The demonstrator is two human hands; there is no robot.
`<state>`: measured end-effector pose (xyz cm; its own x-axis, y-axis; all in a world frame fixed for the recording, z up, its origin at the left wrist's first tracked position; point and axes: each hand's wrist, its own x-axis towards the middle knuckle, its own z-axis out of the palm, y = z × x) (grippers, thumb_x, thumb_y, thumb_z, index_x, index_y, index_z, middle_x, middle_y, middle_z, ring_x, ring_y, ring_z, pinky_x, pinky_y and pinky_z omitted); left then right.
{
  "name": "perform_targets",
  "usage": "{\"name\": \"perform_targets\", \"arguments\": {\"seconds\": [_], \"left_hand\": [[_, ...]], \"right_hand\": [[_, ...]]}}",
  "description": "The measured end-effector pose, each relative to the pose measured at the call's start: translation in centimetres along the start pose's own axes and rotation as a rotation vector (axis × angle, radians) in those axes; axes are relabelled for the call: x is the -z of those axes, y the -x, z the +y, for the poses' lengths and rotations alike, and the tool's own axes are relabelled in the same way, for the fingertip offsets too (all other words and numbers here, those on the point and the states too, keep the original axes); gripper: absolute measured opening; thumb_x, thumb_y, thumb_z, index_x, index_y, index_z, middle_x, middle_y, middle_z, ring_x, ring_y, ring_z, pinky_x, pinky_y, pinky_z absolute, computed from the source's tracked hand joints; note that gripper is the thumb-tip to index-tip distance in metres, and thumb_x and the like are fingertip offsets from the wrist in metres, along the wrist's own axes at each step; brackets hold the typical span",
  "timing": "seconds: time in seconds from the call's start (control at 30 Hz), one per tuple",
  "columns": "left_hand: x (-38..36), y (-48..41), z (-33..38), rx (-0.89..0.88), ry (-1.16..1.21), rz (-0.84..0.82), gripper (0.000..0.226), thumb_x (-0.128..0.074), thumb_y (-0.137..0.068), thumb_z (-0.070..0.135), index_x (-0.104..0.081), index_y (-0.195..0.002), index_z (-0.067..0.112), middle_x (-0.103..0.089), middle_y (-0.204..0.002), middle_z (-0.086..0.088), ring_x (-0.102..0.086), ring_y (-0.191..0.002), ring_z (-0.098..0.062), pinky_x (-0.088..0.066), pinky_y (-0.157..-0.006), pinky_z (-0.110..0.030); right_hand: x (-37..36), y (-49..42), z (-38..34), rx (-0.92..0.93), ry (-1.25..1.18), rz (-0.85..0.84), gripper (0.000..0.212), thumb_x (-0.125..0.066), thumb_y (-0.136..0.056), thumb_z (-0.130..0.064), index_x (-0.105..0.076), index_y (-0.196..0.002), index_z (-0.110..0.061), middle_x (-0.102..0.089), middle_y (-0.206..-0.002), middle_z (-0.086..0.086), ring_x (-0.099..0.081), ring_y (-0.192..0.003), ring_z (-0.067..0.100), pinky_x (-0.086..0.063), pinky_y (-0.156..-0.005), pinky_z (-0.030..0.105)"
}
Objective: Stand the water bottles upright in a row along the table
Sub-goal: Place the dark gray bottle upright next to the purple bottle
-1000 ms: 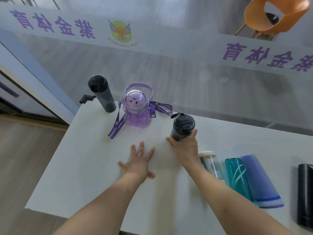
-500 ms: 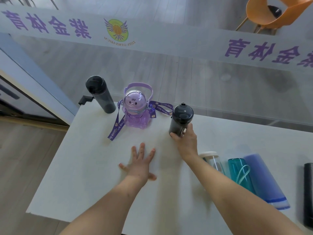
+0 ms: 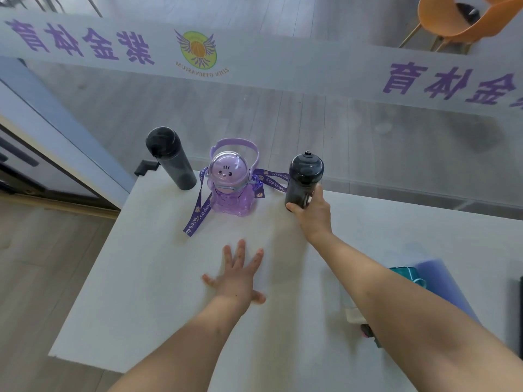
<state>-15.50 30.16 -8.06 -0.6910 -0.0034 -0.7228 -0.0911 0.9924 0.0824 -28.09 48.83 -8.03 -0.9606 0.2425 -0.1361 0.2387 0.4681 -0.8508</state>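
Observation:
Along the far edge of the white table (image 3: 158, 278) stand a tall dark bottle (image 3: 170, 157) and a purple bear-shaped bottle (image 3: 230, 183) with a strap. To their right a smoky dark bottle (image 3: 304, 178) stands upright, with my right hand (image 3: 312, 210) gripping its lower part. My left hand (image 3: 239, 275) lies flat on the table, fingers spread, holding nothing. A teal bottle (image 3: 407, 274) and a blue-purple bottle (image 3: 441, 284) lie on their sides at the right, partly hidden by my right arm.
A glass wall with purple lettering runs just behind the table. A clear bottle's pale lid (image 3: 353, 314) peeks out under my right arm. A black bottle (image 3: 519, 306) lies at the right edge. An orange chair (image 3: 452, 21) stands beyond the glass.
My right hand has carried the smoky dark bottle away from me toward the far edge, beside the purple bottle. My left hand has stayed flat on the table.

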Motion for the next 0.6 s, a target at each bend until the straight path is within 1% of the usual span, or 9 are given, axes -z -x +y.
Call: {"name": "perform_targets", "arguments": {"seconds": [0.17, 0.37, 0.5, 0.6], "left_hand": [[-0.03, -0.07, -0.03, -0.001, -0.004, 0.002, 0.12, -0.079, -0.08, 0.058, 0.018, -0.151, 0.06, 0.041, -0.16, 0.011, 0.032, -0.151, -0.025, -0.025, -0.1, -0.083], [-0.13, -0.2, -0.05, 0.0, -0.005, 0.003, 0.12, -0.078, -0.08, 0.059, 0.019, -0.15, 0.06, 0.041, -0.16, 0.012, 0.032, -0.151, -0.025, -0.025, -0.101, -0.083], [-0.22, -0.27, -0.09, 0.001, -0.005, 0.002, 0.12, -0.078, -0.08, 0.059, 0.019, -0.15, 0.061, 0.041, -0.16, 0.012, 0.032, -0.151, -0.025, -0.024, -0.101, -0.083], [-0.23, -0.38, -0.13, 0.002, 0.006, -0.007, 0.119, -0.078, -0.08, 0.058, 0.019, -0.15, 0.061, 0.042, -0.159, 0.012, 0.033, -0.15, -0.024, -0.023, -0.101, -0.083]], "right_hand": [[-0.14, -0.27, 0.04, -0.001, 0.007, -0.002, 0.059, -0.086, -0.078, -0.018, -0.046, -0.121, -0.019, -0.07, -0.119, 0.002, -0.068, -0.101, 0.027, -0.053, -0.085, 0.034], [-0.22, -0.26, 0.13, -0.004, 0.023, 0.004, 0.061, -0.087, -0.078, -0.023, -0.045, -0.122, -0.021, -0.07, -0.122, 0.002, -0.069, -0.102, 0.028, -0.055, -0.089, 0.041], [-0.29, -0.14, 0.17, -0.01, 0.02, 0.011, 0.061, -0.087, -0.078, -0.024, -0.044, -0.122, -0.023, -0.07, -0.122, 0.001, -0.069, -0.101, 0.027, -0.054, -0.088, 0.039], [-0.24, -0.12, 0.17, -0.011, 0.03, 0.004, 0.06, -0.087, -0.078, -0.026, -0.045, -0.121, -0.024, -0.069, -0.122, 0.0, -0.069, -0.103, 0.027, -0.054, -0.089, 0.04]]}}
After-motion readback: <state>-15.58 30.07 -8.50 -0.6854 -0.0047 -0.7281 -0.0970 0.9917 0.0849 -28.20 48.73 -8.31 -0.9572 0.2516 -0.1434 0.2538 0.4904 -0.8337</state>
